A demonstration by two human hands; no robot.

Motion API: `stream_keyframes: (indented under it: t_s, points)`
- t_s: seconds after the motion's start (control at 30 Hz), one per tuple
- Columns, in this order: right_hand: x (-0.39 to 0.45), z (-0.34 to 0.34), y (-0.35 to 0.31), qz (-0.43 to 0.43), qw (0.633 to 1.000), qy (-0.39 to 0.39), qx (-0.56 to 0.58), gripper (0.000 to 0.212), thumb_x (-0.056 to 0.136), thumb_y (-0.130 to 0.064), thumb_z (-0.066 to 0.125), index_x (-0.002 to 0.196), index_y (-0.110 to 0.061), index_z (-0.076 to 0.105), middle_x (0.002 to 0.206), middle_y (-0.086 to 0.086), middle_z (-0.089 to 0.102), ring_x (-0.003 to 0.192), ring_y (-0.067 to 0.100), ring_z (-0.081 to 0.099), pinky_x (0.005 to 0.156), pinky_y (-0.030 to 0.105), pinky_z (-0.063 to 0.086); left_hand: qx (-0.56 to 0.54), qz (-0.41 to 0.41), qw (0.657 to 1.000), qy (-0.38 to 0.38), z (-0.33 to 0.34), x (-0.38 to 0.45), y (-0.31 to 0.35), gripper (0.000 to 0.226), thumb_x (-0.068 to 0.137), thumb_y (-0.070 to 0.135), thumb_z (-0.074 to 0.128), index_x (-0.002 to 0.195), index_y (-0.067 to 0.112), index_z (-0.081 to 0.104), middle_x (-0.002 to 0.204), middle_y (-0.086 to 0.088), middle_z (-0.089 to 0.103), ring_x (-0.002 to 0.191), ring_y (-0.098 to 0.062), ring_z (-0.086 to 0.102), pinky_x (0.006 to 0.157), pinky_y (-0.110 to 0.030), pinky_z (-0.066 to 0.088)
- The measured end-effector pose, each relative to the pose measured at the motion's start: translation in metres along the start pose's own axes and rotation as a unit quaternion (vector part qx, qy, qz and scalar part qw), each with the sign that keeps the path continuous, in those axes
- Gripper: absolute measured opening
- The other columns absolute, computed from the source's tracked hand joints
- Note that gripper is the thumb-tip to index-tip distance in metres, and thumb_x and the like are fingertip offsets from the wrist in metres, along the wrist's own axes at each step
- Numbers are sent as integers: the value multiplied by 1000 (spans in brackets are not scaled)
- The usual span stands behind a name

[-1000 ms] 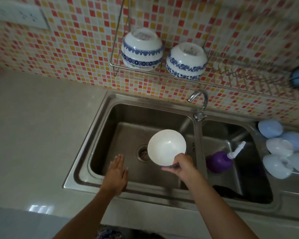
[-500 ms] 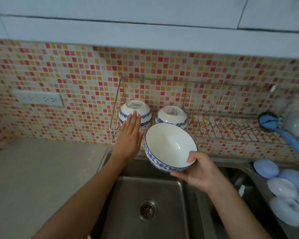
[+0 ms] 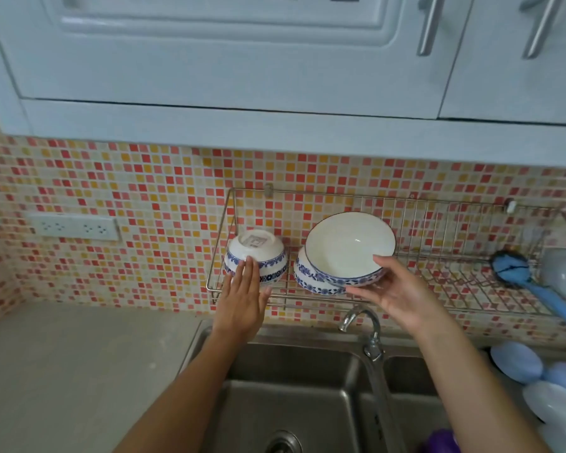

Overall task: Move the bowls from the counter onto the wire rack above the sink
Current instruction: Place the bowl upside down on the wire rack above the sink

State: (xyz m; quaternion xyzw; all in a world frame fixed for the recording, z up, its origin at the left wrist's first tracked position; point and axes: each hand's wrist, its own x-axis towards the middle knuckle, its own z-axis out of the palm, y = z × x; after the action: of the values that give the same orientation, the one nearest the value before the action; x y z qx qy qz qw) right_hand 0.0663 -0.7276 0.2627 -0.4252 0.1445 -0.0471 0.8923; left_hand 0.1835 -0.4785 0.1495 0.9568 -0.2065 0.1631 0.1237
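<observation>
**Third bowl held tilted at the wire rack**

The held bowl sits at the rack's front, tipped so its white inside faces out and up toward the camera, its blue-patterned outside turned down and back. It overlaps the second bowl, which lies upside down just behind and below it; whether the two touch cannot be told. The right hand grips the held bowl at its lower right rim, thumb curled over the edge and fingers beneath. To the left, the first bowl rests upside down on the wires, foot ring up. The left hand has flat, straight fingers laid together against that bowl's front.

The wire rack hangs on a wall of small red, orange and yellow mosaic tiles, under pale cabinets. A blue brush lies at its right end. Below are a steel double sink with a tap, a pale counter to the left, and a wall socket above it
</observation>
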Motion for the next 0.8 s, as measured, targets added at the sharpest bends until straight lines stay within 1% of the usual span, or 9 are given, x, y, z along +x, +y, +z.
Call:
stream_keyframes:
  t_s: [0.1,0.23,0.33,0.4,0.47,0.6,0.67,0.73,0.8]
  points:
    - [16,0,-11,-46,994,24,-97,37,77,-2,72,110,-4,55,123,23,55,105,37,62,77,53,58,1,1,1000,0,2,0,-2,77,83,59,-22,147,15,-18,154,-1,-24,141,-18,-25,112,-34,-17]
    - [38,-3,-21,-95,972,47,-210,30,81,-5,73,106,-5,58,121,24,60,103,37,66,75,49,60,3,3,1000,7,6,2,-4,73,87,57,-16,147,16,-15,155,-1,-21,142,-18,-23,113,-34,-15]
    - [53,-3,-24,-146,950,82,-263,47,78,-7,78,119,-6,56,116,14,65,100,32,68,75,48,61,6,4,1000,7,7,2,-4,72,87,57,-15,147,16,-17,154,0,-23,141,-17,-24,112,-34,-17]
    - [60,-2,-24,-185,931,109,-297,60,74,-9,82,126,-8,53,115,9,66,95,26,70,67,40,62,-3,3,1000,8,6,2,-4,72,87,58,-15,147,17,-16,154,1,-23,141,-17,-24,113,-34,-16]
    - [67,-5,-23,-213,911,129,-330,64,72,-12,84,128,-11,51,115,5,67,93,23,70,62,33,61,-11,4,1000,11,7,2,-4,72,87,58,-13,147,17,-15,155,1,-22,142,-16,-23,114,-34,-14]
    - [78,-10,-18,-269,857,170,-405,63,68,-20,86,119,-22,50,105,-6,66,92,16,67,79,42,59,-29,2,999,18,8,2,-4,72,88,59,-12,147,18,-12,155,2,-18,142,-16,-20,115,-35,-11]
    - [78,-9,-14,-298,820,177,-456,60,68,-20,86,115,-23,49,105,-4,65,90,15,64,76,31,53,-35,1,999,18,8,2,-3,74,86,62,-15,147,19,-12,155,3,-19,142,-16,-20,115,-35,-11]
    - [80,-10,-11,-313,790,170,-499,62,68,-22,86,119,-20,51,109,-1,63,93,17,64,71,23,47,-36,0,999,15,7,2,-2,77,84,63,-19,146,19,-14,154,4,-21,142,-15,-22,114,-34,-12]
    - [83,-10,-6,-319,772,151,-528,75,64,-29,87,128,-23,48,118,0,60,103,19,63,79,32,54,-36,-1,999,13,6,2,-1,78,82,64,-21,146,19,-15,153,4,-22,141,-15,-23,114,-33,-13]
